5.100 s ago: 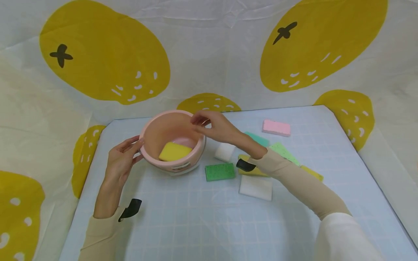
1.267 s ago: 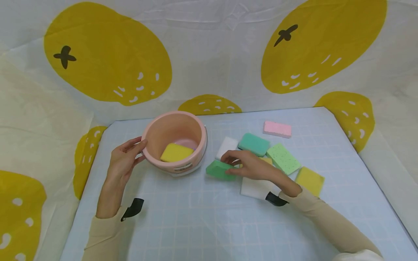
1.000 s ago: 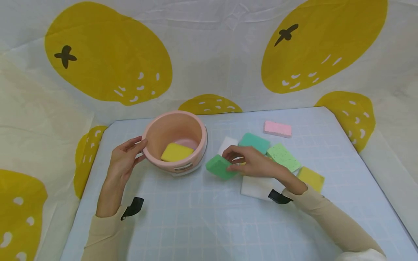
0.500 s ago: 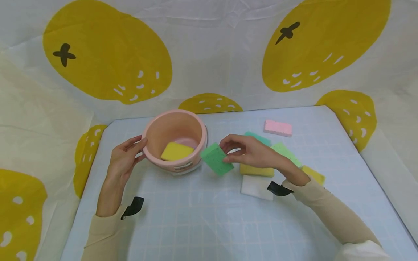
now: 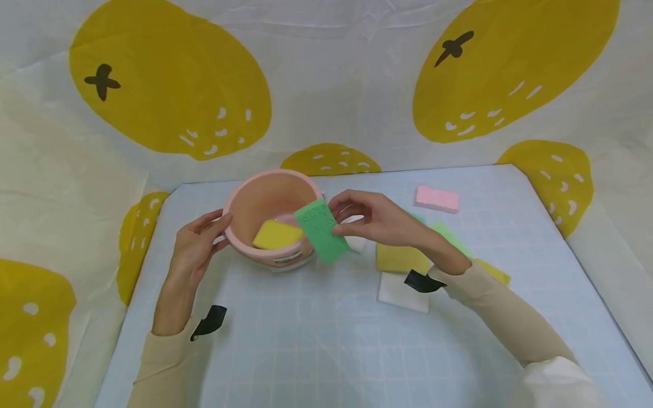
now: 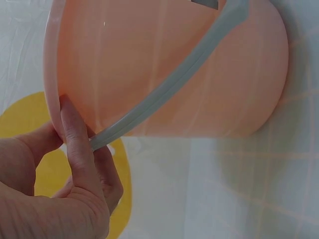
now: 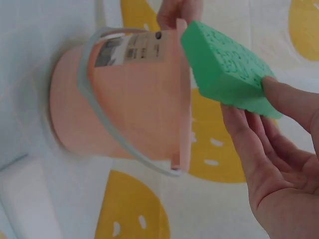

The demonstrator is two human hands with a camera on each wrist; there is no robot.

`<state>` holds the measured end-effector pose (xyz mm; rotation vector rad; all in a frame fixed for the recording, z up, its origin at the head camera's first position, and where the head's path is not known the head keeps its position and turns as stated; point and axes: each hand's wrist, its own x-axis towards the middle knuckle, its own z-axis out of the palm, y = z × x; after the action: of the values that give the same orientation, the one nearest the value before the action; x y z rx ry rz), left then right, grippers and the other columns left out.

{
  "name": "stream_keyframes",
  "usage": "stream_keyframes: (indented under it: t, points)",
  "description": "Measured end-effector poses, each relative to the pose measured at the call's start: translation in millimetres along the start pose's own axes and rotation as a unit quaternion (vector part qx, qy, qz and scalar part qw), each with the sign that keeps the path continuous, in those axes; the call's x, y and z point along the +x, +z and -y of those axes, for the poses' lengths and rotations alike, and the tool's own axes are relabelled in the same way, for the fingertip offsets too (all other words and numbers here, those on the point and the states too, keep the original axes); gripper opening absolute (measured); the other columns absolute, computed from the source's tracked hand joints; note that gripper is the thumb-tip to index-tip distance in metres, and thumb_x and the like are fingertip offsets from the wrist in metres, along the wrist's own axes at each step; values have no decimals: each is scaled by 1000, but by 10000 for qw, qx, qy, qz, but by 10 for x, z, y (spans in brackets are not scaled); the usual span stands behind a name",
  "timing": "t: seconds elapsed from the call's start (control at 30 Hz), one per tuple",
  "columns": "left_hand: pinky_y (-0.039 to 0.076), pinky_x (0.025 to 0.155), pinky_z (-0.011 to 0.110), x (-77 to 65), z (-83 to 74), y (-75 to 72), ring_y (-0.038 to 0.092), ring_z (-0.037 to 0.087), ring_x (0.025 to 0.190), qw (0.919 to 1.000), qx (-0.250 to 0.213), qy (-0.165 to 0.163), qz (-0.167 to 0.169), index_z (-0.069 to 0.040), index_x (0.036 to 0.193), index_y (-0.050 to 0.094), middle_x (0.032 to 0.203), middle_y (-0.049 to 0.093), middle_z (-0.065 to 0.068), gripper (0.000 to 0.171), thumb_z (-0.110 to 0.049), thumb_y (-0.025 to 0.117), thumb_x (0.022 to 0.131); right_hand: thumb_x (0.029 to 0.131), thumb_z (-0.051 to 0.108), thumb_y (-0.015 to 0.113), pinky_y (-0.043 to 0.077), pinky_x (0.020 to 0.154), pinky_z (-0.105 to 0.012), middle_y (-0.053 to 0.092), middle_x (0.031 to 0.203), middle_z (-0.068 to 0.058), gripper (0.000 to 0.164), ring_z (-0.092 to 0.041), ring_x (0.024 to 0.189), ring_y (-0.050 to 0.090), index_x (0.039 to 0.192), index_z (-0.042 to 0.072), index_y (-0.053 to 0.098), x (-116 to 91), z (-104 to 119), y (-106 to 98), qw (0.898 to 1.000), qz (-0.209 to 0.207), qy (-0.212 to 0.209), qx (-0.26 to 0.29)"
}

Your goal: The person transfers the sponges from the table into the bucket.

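A pink bucket (image 5: 245,218) with a grey handle (image 6: 169,92) stands upright at the back left of the table. A yellow sponge (image 5: 275,234) lies inside it. My left hand (image 5: 196,246) pinches the bucket's left rim between thumb and fingers, and a fingertip lies by the handle in the left wrist view. My right hand (image 5: 380,218) pinches a green sponge (image 5: 320,229) by one edge. That sponge is tilted in the air at the bucket's right rim, covering part of the rim in the head view. Whether it touches the rim I cannot tell.
Right of the bucket lie a yellow sponge (image 5: 400,259), white sponges (image 5: 403,292), a light green sponge (image 5: 451,238) and another yellow sponge (image 5: 492,272), some partly hidden by my right arm. A pink sponge (image 5: 436,199) lies farther back. A patterned sheet rises behind the table.
My right hand has come away from the bucket, taken the green sponge off the table, then raised it up and left to the bucket's rim. My left hand has stayed on the rim.
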<state>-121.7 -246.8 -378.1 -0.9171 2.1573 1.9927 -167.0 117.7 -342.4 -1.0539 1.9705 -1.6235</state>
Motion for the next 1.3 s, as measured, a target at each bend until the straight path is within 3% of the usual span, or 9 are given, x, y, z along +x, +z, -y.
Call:
stream_keyframes:
  t: [0.23, 0.53, 0.87, 1.3]
  points:
    - [59, 79, 19, -11, 1, -14, 62, 14, 108, 9999, -102, -43, 28, -18, 147, 57, 135, 61, 3, 83, -51, 85, 77, 94, 1, 73, 60, 90, -39, 64, 121, -10, 33, -25, 110, 67, 126, 2, 64, 205, 41, 48, 9998, -151, -96, 37]
    - [59, 79, 19, -22, -5, -2, 62, 15, 108, 9999, -147, -82, -40, -19, 146, 58, 133, 62, 2, 81, -51, 86, 77, 96, 4, 71, 57, 95, -37, 64, 126, -11, 38, -23, 113, 65, 133, 0, 60, 452, 76, 120, 9988, -449, 126, 129]
    - [59, 79, 20, -33, 9, -17, 64, 14, 103, 9994, -328, 86, 103, -13, 145, 57, 118, 66, -2, 82, -47, 87, 77, 97, 7, 71, 54, 100, -34, 63, 127, -12, 39, -22, 113, 65, 134, -1, 59, 682, 27, 178, 9987, -491, 113, -17]
    - [59, 78, 19, -35, 4, -12, 63, 14, 102, 9996, -261, 71, 44, -14, 145, 58, 117, 66, -2, 79, -47, 86, 79, 97, 7, 72, 55, 96, -32, 64, 123, -14, 38, -23, 110, 65, 132, -4, 60, 980, -115, 252, 9985, -421, 297, 161]
